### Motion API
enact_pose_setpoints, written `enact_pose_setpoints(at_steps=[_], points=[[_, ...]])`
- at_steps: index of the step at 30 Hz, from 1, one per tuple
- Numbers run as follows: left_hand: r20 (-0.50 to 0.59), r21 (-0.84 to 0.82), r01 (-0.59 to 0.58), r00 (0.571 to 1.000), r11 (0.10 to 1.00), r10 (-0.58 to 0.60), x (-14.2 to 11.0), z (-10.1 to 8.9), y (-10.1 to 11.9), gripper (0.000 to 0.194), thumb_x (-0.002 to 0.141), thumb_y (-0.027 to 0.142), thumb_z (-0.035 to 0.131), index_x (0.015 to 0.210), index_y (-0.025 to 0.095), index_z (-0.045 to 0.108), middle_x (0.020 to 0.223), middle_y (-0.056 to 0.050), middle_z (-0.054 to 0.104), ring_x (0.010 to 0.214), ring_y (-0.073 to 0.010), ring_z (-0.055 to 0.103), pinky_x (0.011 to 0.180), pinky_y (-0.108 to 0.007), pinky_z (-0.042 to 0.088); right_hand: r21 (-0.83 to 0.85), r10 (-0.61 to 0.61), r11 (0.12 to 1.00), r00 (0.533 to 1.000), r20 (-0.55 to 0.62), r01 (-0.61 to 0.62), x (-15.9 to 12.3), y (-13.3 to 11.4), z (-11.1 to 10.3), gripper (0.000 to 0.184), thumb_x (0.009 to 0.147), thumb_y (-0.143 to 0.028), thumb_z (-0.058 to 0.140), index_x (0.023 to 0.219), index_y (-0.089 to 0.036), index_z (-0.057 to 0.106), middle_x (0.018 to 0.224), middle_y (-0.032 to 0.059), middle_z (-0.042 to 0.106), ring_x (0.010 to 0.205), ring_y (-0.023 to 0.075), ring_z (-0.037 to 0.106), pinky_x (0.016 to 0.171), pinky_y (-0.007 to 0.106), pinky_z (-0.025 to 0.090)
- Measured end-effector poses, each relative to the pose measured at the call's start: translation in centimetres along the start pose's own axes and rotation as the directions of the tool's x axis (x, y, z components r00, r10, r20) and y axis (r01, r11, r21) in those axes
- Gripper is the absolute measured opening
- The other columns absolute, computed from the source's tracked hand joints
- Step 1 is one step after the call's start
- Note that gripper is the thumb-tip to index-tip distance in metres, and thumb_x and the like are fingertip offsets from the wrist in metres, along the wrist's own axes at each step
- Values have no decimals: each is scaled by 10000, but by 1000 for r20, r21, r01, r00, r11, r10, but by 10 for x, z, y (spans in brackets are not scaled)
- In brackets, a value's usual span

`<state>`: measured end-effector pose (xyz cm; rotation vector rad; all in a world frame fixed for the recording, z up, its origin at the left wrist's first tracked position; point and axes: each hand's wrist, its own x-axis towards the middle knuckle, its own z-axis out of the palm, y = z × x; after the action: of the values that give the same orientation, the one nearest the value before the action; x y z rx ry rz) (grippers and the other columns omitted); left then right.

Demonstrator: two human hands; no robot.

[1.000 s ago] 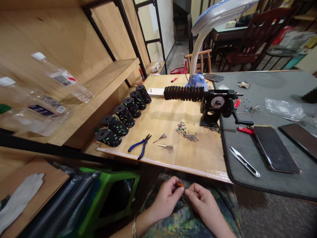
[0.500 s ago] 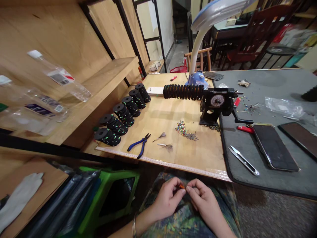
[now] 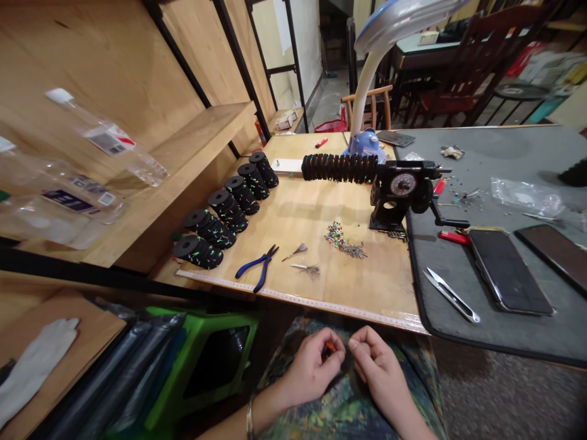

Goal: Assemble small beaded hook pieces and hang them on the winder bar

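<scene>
Just this side of the counter [image 3: 288, 211], we pinch an orange piece [image 3: 330, 347] between fingers of our left hand [image 3: 315, 368]; those of our right hand [image 3: 378, 362] press together.

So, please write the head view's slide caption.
Left hand holding a small orange item beside the right hand; beyond, blue-handled pliers and a crank winder.

A small bright-orange item [image 3: 330, 347] is held inside the curled left hand [image 3: 316, 363], its shape mostly hidden.
</scene>
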<state>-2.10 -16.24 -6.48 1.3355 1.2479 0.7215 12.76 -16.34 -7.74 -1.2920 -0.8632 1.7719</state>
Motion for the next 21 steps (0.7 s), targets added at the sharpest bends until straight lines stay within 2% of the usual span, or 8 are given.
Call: enact_pose_setpoints(at_steps=[7, 10, 13, 15, 19, 21], points=[[-69, -62, 52, 996, 997, -56, 0, 1, 5, 69, 786, 177, 568, 723, 150, 561, 643, 18, 510, 614, -123, 454, 601, -232, 372, -63, -56, 996, 998, 30, 58, 0, 1, 0, 418, 777, -605, 606, 715, -214, 474, 480, -126, 290, 432, 71, 213, 418, 204, 147], [-107, -62, 55, 992, 997, -62, 0, -2, 7, 55, 782, 182, 589, 742, 143, 593, 641, 22, 498, 622, -123, 443, 604, -234, 363, -151, -103, 983, 994, 23, 105, -1, -2, -2, 389, 789, -572, 596, 715, -199, 512, 549, -89, 367, 492, 92, 295, 461, 212, 235], [-111, -104, 35, 993, 994, -46, 0, -5, 7, 98, 795, 184, 589, 885, 147, 604, 655, 41, 449, 627, -121, 429, 613, -232, 365, -243, -124, 961, 991, 52, 133, 0, -3, -5, 323, 806, -502, 578, 784, -180, 578, 621, -55, 434, 561, 119, 370, 535, 234, 311], [-87, -142, 29, 995, 989, -42, -1, -6, 8, 139, 817, 196, 571, 950, 153, 576, 676, 43, 442, 638, -121, 433, 626, -233, 374, -301, -108, 945, 991, 77, 126, 1, -3, -6, 277, 808, -450, 567, 791, -174, 593, 607, -59, 414, 557, 122, 357, 538, 241, 302], [-59, -152, 46, 997, 987, -55, -1, -7, 7, 86, 845, 222, 547, 905, 161, 548, 710, 25, 479, 670, -128, 458, 650, -241, 385, -385, -101, 915, 991, 82, 125, 0, -2, -5, 234, 798, -390, 535, 686, -185, 547, 543, -86, 307, 515, 113, 286, 504, 244, 255], [-66, -146, 41, 996, 988, -52, -1, -7, 6, 87, 862, 243, 530, 891, 163, 549, 740, 9, 507, 693, -136, 476, 656, -246, 391, -395, -109, 909, 991, 83, 133, -2, -4, -4, 212, 795, -368, 514, 678, -192, 524, 547, -84, 316, 515, 114, 300, 504, 242, 264]])
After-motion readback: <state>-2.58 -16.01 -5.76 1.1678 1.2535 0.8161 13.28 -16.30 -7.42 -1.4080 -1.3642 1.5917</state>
